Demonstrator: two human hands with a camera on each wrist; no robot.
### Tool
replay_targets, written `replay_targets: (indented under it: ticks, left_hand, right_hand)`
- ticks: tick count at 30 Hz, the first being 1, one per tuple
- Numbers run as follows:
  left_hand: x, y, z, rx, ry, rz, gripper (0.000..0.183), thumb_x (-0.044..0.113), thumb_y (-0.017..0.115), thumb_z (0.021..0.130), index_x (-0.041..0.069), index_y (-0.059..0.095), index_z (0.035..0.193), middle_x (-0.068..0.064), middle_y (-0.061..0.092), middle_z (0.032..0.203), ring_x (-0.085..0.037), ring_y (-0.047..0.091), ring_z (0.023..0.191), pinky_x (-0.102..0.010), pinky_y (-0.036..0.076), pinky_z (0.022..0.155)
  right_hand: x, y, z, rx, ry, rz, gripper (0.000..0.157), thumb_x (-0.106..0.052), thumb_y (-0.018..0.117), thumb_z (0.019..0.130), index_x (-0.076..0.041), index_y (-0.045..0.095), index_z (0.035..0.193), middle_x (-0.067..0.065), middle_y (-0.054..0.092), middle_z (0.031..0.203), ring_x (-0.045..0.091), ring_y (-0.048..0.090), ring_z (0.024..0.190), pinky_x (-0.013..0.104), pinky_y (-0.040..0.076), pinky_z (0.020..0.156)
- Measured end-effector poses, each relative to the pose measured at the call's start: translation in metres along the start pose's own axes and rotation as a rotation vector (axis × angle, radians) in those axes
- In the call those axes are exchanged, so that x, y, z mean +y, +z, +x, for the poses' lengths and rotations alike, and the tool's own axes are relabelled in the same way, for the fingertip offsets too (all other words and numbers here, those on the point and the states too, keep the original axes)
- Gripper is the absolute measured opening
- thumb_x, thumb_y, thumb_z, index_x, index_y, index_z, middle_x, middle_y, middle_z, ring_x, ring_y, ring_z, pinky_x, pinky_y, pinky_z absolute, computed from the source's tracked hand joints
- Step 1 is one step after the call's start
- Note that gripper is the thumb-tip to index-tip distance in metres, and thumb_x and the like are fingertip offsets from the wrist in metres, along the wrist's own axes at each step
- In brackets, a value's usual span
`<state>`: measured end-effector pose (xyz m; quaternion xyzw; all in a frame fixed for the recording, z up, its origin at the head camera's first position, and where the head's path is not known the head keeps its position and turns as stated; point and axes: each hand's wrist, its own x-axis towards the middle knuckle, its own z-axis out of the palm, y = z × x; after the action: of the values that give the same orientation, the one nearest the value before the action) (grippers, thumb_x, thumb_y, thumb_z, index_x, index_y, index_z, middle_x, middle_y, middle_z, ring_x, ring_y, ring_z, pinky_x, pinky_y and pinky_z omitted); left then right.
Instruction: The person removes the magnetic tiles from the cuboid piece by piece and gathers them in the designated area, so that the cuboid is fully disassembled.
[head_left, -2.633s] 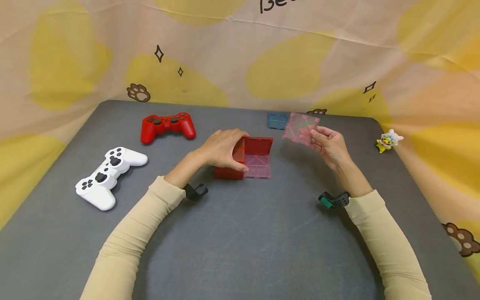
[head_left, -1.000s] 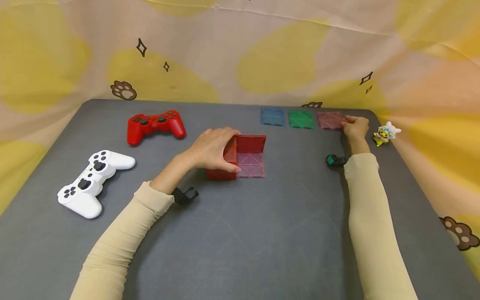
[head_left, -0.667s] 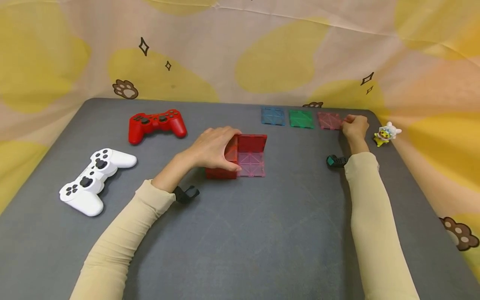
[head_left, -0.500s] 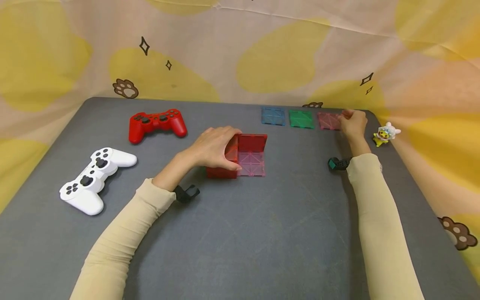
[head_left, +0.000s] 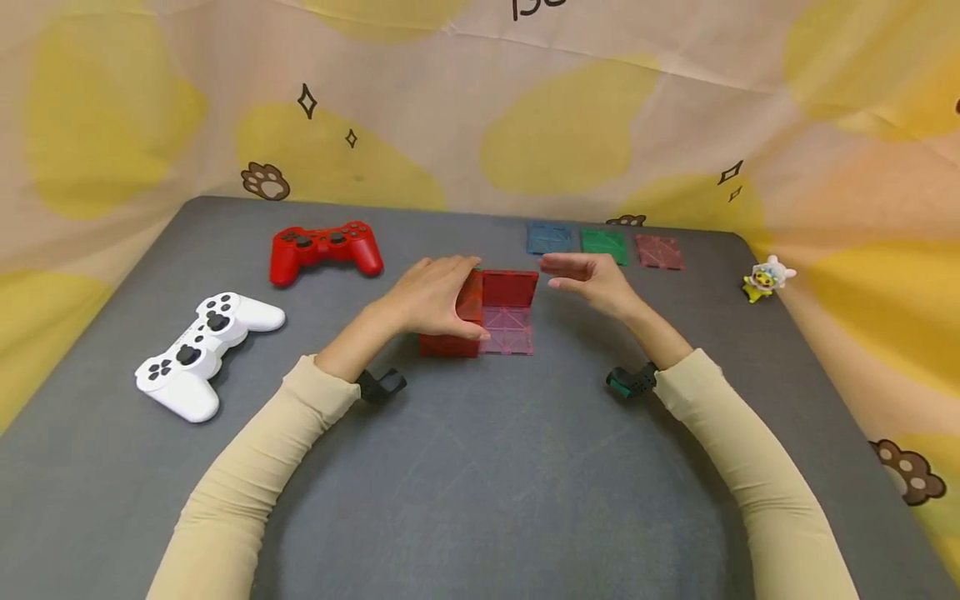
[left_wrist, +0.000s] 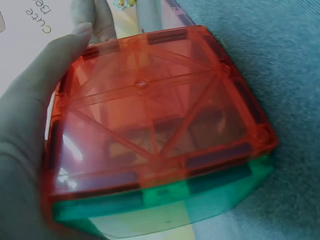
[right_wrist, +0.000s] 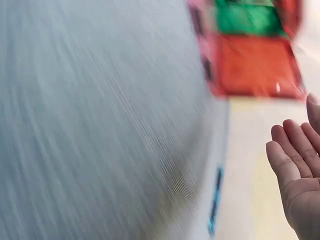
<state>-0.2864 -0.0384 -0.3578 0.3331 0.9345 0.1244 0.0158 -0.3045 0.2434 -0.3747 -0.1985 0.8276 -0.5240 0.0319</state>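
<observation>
My left hand [head_left: 429, 296] grips a cube of see-through magnetic tiles [head_left: 450, 345], thumb at the near side and fingers over the far side. In the left wrist view the cube shows a red tile [left_wrist: 150, 110] on top and a green side [left_wrist: 170, 212]. From the cube's right, a pink magnetic tile [head_left: 506, 331] lies flat on the table, and a red magnetic tile [head_left: 510, 289] stands upright along its back edge. My right hand [head_left: 596, 282] hovers just right of that upright tile, fingers extended, thumb apart, nothing held. Its palm shows in the right wrist view.
Flat along the back edge lie a blue tile [head_left: 549, 238], a green tile [head_left: 604, 244] and a pink-red tile [head_left: 659, 252]. A red game controller [head_left: 326, 250] and a white one [head_left: 208, 354] are at left. A small figurine [head_left: 767, 278] stands at the right edge.
My right hand laid the pink-red tile flat beside the green one, let go of it, and came back left toward the cube. My left hand kept its grip on the cube.
</observation>
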Motion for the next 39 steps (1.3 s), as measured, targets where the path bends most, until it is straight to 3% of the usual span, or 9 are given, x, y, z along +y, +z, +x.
replay_targets:
  ticks: [3,10,16,18,23,27,31,34,39]
  left_hand:
    - [-0.001,0.005,0.002,0.029,0.014,-0.015,0.097,0.067,0.064,0.065,0.008,0.036,0.137,-0.006,0.048,0.13,-0.021,0.043,0.12,-0.046,0.031,0.102]
    - [-0.003,0.012,0.006,0.083,0.059,-0.026,0.092,0.067,0.065,0.062,0.007,0.043,0.128,-0.003,0.054,0.111,-0.017,0.049,0.098,-0.04,0.037,0.088]
    - [-0.003,0.01,0.006,0.078,0.045,-0.021,0.091,0.067,0.065,0.062,0.009,0.043,0.128,-0.002,0.053,0.115,-0.016,0.048,0.102,-0.041,0.036,0.089]
    - [-0.003,0.01,0.006,0.078,0.045,-0.016,0.09,0.068,0.065,0.062,0.01,0.043,0.128,-0.001,0.053,0.115,-0.015,0.047,0.103,-0.04,0.036,0.09]
    - [-0.002,0.011,0.006,0.082,0.054,-0.017,0.09,0.068,0.065,0.062,0.011,0.043,0.127,-0.001,0.053,0.113,-0.015,0.047,0.101,-0.041,0.037,0.088]
    - [-0.002,0.01,0.006,0.088,0.058,-0.015,0.09,0.067,0.066,0.062,0.01,0.044,0.128,-0.001,0.054,0.114,-0.017,0.048,0.103,-0.041,0.037,0.089]
    - [-0.002,0.011,0.005,0.084,0.064,-0.02,0.088,0.067,0.066,0.062,0.011,0.044,0.126,0.0,0.054,0.114,-0.016,0.048,0.102,-0.04,0.036,0.09]
    - [-0.002,0.01,0.003,0.08,0.072,-0.027,0.087,0.066,0.065,0.062,0.011,0.044,0.126,0.001,0.053,0.114,-0.015,0.048,0.101,-0.039,0.036,0.09]
    - [-0.004,0.008,0.0,0.084,0.078,-0.034,0.086,0.065,0.066,0.062,0.011,0.045,0.125,0.001,0.054,0.114,-0.015,0.049,0.1,-0.038,0.036,0.09]
  right_hand:
    - [0.004,0.017,0.002,-0.056,0.022,-0.007,0.043,-0.01,0.062,0.085,0.003,0.054,0.125,0.022,0.058,0.121,0.018,0.063,0.104,0.025,0.051,0.083]
    - [0.013,0.029,0.006,-0.044,0.078,0.034,0.03,-0.005,0.057,0.088,0.009,0.059,0.115,0.028,0.061,0.112,0.023,0.065,0.096,0.034,0.051,0.082]
    - [0.011,0.034,0.008,-0.007,0.127,0.109,0.029,-0.002,0.053,0.089,0.013,0.056,0.114,0.032,0.058,0.113,0.009,0.066,0.086,0.034,0.051,0.08]
    - [0.011,0.035,0.009,0.03,0.179,0.167,0.031,-0.002,0.053,0.089,0.014,0.054,0.116,0.026,0.062,0.11,0.006,0.065,0.082,0.033,0.051,0.079]
    - [0.011,0.035,0.012,0.128,0.327,0.389,0.035,-0.001,0.05,0.091,0.014,0.047,0.123,-0.003,0.066,0.089,0.006,0.064,0.078,0.027,0.053,0.074]
    - [0.01,0.033,0.013,0.178,0.379,0.507,0.031,-0.002,0.048,0.092,0.012,0.048,0.12,-0.004,0.065,0.084,0.007,0.065,0.076,0.025,0.053,0.073]
    - [0.01,0.025,0.012,0.208,0.404,0.531,0.02,-0.003,0.052,0.091,0.005,0.052,0.109,-0.004,0.066,0.081,0.009,0.065,0.072,0.026,0.053,0.072]
    - [0.01,0.014,0.01,0.206,0.426,0.518,0.029,-0.002,0.053,0.09,0.007,0.049,0.117,-0.005,0.066,0.079,0.008,0.065,0.071,0.028,0.051,0.075]
    - [0.014,-0.003,0.008,0.153,0.457,0.459,0.057,0.001,0.051,0.09,0.01,0.025,0.14,-0.003,0.06,0.09,0.004,0.064,0.077,0.032,0.046,0.084]
